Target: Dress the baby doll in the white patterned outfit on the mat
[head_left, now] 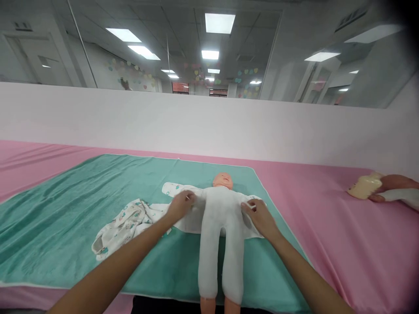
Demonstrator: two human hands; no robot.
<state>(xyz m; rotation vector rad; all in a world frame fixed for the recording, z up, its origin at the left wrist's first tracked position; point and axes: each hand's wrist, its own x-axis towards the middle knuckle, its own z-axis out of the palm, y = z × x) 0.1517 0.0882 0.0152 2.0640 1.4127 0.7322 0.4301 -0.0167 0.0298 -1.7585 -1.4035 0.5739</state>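
Note:
A baby doll [223, 213] with a white padded body lies on its back, head away from me and feet toward me. Spread out beneath it is a white patterned baby shirt [190, 223], its sleeve reaching out at the left. My left hand [181, 205] is closed beside the doll's arm on the left, over the shirt; what its fingertips pinch is hidden. On the other side, my right hand [262, 218] has curled fingers and a bent thumb at the doll's side, above the shirt; I cannot make out what lies between them.
A crumpled patterned baby garment [126, 224] lies left of the doll on the green blanket [75, 209]. Pink sheeting [314, 200] covers the surface around it. At the far right are a pale yellow bottle [365, 186] and part of another doll [401, 187]. A white wall [183, 124] with windows stands behind.

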